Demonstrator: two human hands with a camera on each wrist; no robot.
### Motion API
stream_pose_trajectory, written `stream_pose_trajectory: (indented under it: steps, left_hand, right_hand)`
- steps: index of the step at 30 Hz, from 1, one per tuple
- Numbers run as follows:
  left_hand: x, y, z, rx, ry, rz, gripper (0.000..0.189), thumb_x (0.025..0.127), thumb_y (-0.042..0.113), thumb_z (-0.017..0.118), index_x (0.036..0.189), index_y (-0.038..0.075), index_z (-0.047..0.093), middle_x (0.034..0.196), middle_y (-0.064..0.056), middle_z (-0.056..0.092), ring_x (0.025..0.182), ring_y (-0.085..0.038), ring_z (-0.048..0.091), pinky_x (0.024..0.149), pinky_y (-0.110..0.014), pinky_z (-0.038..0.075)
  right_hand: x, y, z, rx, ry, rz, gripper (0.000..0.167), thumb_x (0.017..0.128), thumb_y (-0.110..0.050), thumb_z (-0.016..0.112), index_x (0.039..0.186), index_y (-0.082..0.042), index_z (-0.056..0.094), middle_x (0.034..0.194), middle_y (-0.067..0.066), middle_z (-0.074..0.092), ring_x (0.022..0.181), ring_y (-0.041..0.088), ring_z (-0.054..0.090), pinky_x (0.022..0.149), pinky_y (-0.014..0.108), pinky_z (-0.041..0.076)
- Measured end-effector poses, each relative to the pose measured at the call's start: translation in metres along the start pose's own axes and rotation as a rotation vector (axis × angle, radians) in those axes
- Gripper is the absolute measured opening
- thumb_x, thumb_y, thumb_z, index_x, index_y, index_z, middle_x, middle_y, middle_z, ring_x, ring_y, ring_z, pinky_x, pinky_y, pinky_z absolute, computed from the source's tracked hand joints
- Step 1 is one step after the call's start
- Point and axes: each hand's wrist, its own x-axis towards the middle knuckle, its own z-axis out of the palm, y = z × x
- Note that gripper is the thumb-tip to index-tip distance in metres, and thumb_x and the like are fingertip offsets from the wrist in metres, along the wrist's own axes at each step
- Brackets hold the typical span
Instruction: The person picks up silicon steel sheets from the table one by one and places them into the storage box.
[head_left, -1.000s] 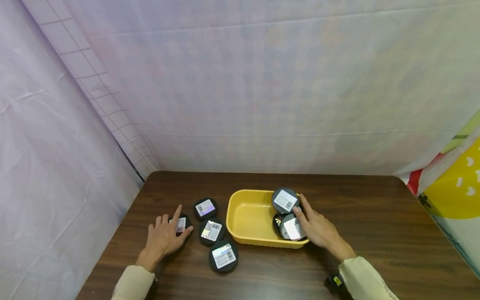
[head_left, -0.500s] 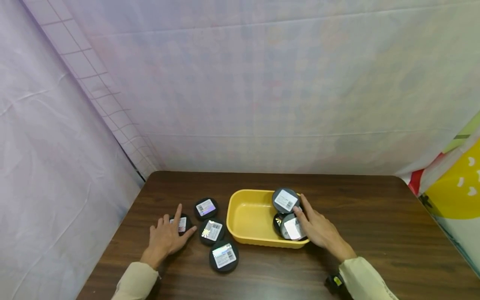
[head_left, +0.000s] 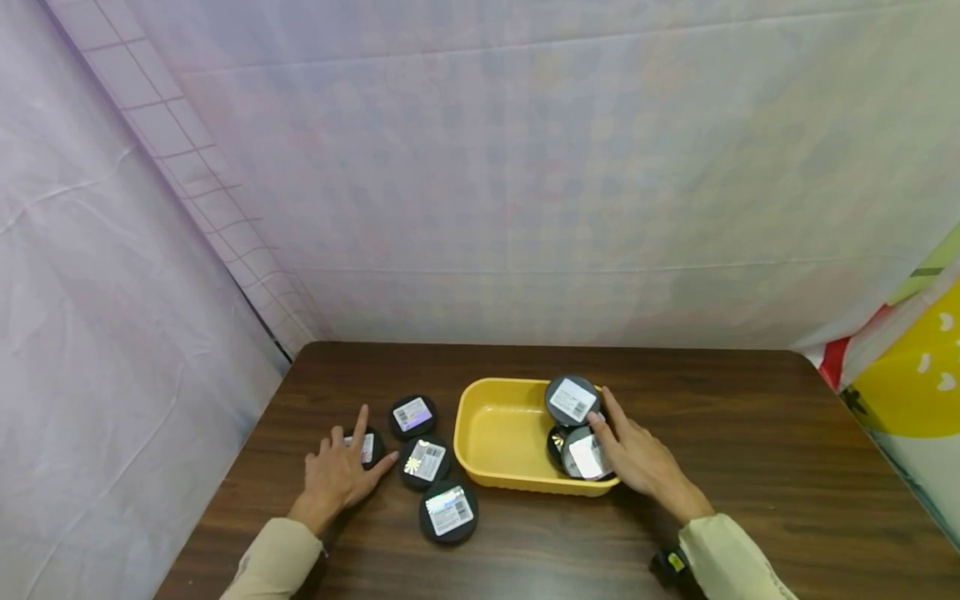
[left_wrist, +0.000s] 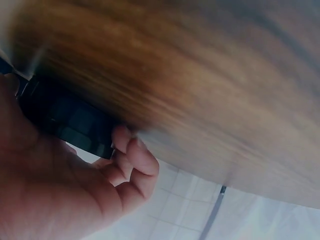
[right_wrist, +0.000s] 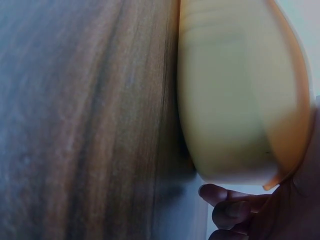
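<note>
In the head view my left hand (head_left: pixel 336 477) spans a thick round black disc (head_left: pixel 367 448) with a white barcode label, lying on the table; the kind is unclear. Up close in the left wrist view, curled fingers (left_wrist: pixel 141 159) touch the side of this glossy disc (left_wrist: pixel 70 117). My right hand (head_left: pixel 643 461) holds the right end of a yellow plastic basket (head_left: pixel 495 442), thumb over the rim and fingers along the outside. Several similar discs (head_left: pixel 572 400) are piled in the basket's right end. The right wrist view shows the basket's outer wall (right_wrist: pixel 230 100) beside curled fingers.
Between the left hand and the basket, three more labelled discs lie in a rough column: a back one (head_left: pixel 412 416), a middle one (head_left: pixel 424 462) and a front one (head_left: pixel 448 512). The dark wooden table (head_left: pixel 712 400) backs onto a pale cloth (head_left: pixel 525 208).
My left hand has shifted slightly to the right, and the disc under it has slid a little the same way. The right hand and basket stay essentially in place.
</note>
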Motion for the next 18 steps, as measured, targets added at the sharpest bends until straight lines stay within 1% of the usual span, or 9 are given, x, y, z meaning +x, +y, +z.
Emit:
stream_pose_trajectory:
  steps: [5,7,11,18]
  left_hand:
    - [0.0009,0.0006,0.0005,-0.014,0.010,0.006,0.095,0.089,0.073,0.050,0.160,0.017,0.020,0.119,-0.028,0.050,0.092,-0.041,0.058,0.066,-0.054,0.051]
    - [0.0014,0.0007,0.0008,-0.021,0.011,0.008,0.093,0.090,0.071,0.051,0.160,0.017,0.021,0.118,-0.028,0.050,0.089,-0.041,0.058,0.064,-0.053,0.051]
    - [0.0012,0.0007,0.0009,-0.031,0.013,0.009,0.090,0.091,0.066,0.053,0.159,0.015,0.023,0.119,-0.028,0.050,0.086,-0.042,0.058,0.065,-0.053,0.051]
    - [0.0008,0.0002,0.0019,-0.048,0.011,0.000,0.088,0.092,0.064,0.054,0.158,0.013,0.026,0.119,-0.029,0.050,0.086,-0.043,0.058,0.068,-0.055,0.051]
  right_hand:
    - [0.0000,0.0001,0.0003,0.002,-0.002,0.002,0.076,0.102,-0.064,0.016,0.161,-0.018,0.004,0.149,0.033,0.038,0.127,0.057,0.044,0.092,0.068,0.040]
    - [0.0000,0.0001,0.0004,0.004,-0.004,0.004,0.076,0.102,-0.064,0.016,0.161,-0.018,0.004,0.149,0.033,0.038,0.128,0.057,0.044,0.093,0.068,0.040]
    - [0.0002,0.0001,0.0011,0.009,-0.003,0.003,0.076,0.102,-0.064,0.016,0.161,-0.018,0.003,0.149,0.032,0.037,0.128,0.057,0.043,0.093,0.068,0.040]
    - [-0.0004,-0.0001,0.0014,0.014,0.002,-0.001,0.075,0.102,-0.064,0.017,0.161,-0.019,0.003,0.149,0.032,0.038,0.127,0.057,0.044,0.093,0.068,0.040]
